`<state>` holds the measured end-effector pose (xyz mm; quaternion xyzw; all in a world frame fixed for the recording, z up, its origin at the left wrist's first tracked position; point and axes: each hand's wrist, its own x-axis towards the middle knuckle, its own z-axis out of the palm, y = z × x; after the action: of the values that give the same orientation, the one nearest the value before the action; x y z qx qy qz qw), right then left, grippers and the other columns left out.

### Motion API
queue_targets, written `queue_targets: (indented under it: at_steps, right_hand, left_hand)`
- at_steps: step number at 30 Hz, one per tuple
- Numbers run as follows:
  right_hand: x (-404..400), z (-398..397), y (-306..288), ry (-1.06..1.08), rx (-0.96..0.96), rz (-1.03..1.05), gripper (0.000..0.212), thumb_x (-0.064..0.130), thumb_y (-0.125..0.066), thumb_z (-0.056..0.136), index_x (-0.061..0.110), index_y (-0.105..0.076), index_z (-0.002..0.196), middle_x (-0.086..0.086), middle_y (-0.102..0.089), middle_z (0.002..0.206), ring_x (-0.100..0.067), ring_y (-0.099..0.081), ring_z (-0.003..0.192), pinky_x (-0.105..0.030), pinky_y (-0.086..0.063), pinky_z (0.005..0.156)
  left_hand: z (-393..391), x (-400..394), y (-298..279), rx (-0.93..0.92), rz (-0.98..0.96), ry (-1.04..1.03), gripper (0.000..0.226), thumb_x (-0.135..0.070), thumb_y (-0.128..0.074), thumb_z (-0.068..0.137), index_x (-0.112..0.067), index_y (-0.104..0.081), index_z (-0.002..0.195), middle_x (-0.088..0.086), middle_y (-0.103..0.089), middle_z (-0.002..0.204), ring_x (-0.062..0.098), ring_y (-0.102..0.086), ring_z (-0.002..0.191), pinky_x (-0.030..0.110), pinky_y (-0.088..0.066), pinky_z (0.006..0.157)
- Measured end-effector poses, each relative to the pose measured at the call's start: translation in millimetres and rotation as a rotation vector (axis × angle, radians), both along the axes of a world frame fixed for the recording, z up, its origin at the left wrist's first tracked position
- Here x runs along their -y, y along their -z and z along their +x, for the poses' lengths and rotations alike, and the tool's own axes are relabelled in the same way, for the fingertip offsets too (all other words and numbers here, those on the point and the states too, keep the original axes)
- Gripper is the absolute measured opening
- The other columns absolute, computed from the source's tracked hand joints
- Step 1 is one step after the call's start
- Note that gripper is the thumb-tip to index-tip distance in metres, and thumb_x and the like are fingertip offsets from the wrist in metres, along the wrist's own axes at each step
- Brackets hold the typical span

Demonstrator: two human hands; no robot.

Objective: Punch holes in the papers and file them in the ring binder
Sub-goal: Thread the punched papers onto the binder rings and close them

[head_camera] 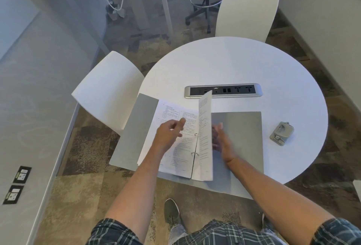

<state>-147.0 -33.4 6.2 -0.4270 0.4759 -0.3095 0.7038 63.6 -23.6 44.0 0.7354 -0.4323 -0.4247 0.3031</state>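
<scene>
A grey ring binder lies open on the round white table, its left cover hanging over the table's edge. Printed papers rest on its left side, threaded on the metal rings. One sheet stands almost upright on the rings, mid-turn. My right hand, blurred, is flat against that sheet's right face. My left hand hovers over the left stack with fingers loosely spread, holding nothing. A grey hole punch sits on the table to the right of the binder.
A power and data socket strip is set into the table behind the binder. Two white chairs stand at the left and far side. My shoe is on the carpet below the table edge.
</scene>
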Motion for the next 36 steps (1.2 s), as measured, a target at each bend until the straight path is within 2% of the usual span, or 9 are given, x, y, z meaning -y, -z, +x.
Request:
queue_targets:
  at_steps: [3, 6, 8, 10, 13, 17, 22, 28, 36]
  right_hand:
    - [-1, 7, -8, -0.093, -0.035, -0.011, 0.097, 0.099, -0.036, 0.068, 0.042, -0.053, 0.144, 0.010, -0.060, 0.147, -0.012, -0.062, 0.126, -0.046, -0.041, 0.110]
    - [-3, 11, -11, -0.152, -0.036, -0.007, 0.103, 0.099, -0.039, 0.066, 0.041, -0.047, 0.151, 0.013, -0.054, 0.152, -0.008, -0.058, 0.129, -0.043, -0.037, 0.107]
    - [-4, 13, -9, -0.187, -0.034, -0.008, 0.101, 0.097, -0.040, 0.068, 0.041, -0.045, 0.152, 0.014, -0.050, 0.155, -0.007, -0.055, 0.131, -0.047, -0.034, 0.109]
    - [-4, 14, -6, -0.214, -0.034, -0.002, 0.095, 0.092, -0.046, 0.070, 0.044, -0.044, 0.152, 0.018, -0.047, 0.156, -0.009, -0.053, 0.134, -0.049, -0.032, 0.113]
    - [-6, 11, -5, -0.241, -0.050, -0.032, 0.073, 0.076, -0.051, 0.084, 0.046, -0.044, 0.150, 0.027, -0.044, 0.150, -0.009, -0.044, 0.140, -0.043, -0.031, 0.115]
    - [-13, 1, 8, -0.329, -0.127, -0.001, 0.059, 0.053, -0.056, 0.102, 0.036, -0.041, 0.156, 0.021, -0.038, 0.155, -0.006, -0.036, 0.142, -0.031, -0.024, 0.115]
    - [-26, -1, 30, -0.520, -0.346, -0.089, 0.064, 0.086, -0.059, 0.080, 0.066, -0.047, 0.140, 0.035, -0.032, 0.158, -0.009, -0.040, 0.147, -0.046, -0.030, 0.124]
    - [-26, 13, 36, -0.843, -0.751, -0.450, 0.071, 0.085, -0.030, 0.091, 0.055, -0.030, 0.155, 0.025, -0.015, 0.168, -0.006, -0.019, 0.156, -0.043, -0.011, 0.125]
    - [-22, 16, 45, -0.937, -0.859, -0.508, 0.080, 0.084, -0.031, 0.091, 0.053, -0.005, 0.160, 0.018, 0.001, 0.171, -0.018, -0.012, 0.159, -0.051, -0.008, 0.124]
  left_hand:
    - [-3, -1, -2, -0.233, 0.016, -0.046, 0.059, -0.077, -0.061, 0.080, -0.021, -0.071, 0.094, -0.005, -0.075, 0.092, 0.019, -0.072, 0.077, 0.035, -0.052, 0.069]
    - [1, -4, 2, -0.165, -0.014, -0.026, 0.035, -0.058, -0.068, 0.088, -0.025, -0.073, 0.097, -0.012, -0.072, 0.090, 0.009, -0.067, 0.081, 0.025, -0.047, 0.068]
    - [7, -7, 5, -0.098, -0.005, -0.030, 0.029, -0.045, -0.072, 0.091, -0.024, -0.075, 0.111, -0.005, -0.076, 0.106, 0.015, -0.071, 0.093, 0.034, -0.057, 0.077]
    - [18, -10, 9, -0.048, -0.001, -0.064, 0.021, -0.041, -0.073, 0.086, -0.027, -0.076, 0.102, -0.001, -0.078, 0.104, 0.022, -0.075, 0.093, 0.048, -0.061, 0.085]
    - [33, -12, 10, 0.015, -0.014, -0.109, 0.015, -0.033, -0.073, 0.088, -0.023, -0.077, 0.098, 0.000, -0.079, 0.099, 0.024, -0.075, 0.092, 0.044, -0.061, 0.083]
    - [52, -9, 13, 0.129, -0.017, -0.155, 0.027, -0.027, -0.075, 0.091, -0.011, -0.075, 0.113, 0.002, -0.075, 0.106, 0.023, -0.071, 0.095, 0.030, -0.052, 0.076]
    - [66, -4, 17, 0.276, -0.002, -0.196, 0.032, -0.028, -0.075, 0.091, -0.011, -0.071, 0.118, 0.002, -0.074, 0.111, 0.023, -0.069, 0.099, 0.034, -0.055, 0.083]
    - [68, -3, 22, 0.480, 0.025, -0.223, 0.031, -0.020, -0.069, 0.095, -0.011, -0.060, 0.124, 0.009, -0.069, 0.116, 0.028, -0.065, 0.100, 0.037, -0.052, 0.077]
    - [52, -6, 33, 0.702, 0.330, -0.088, 0.069, -0.051, -0.076, 0.083, -0.007, -0.051, 0.131, 0.015, -0.058, 0.129, 0.037, -0.060, 0.119, 0.049, -0.049, 0.095]
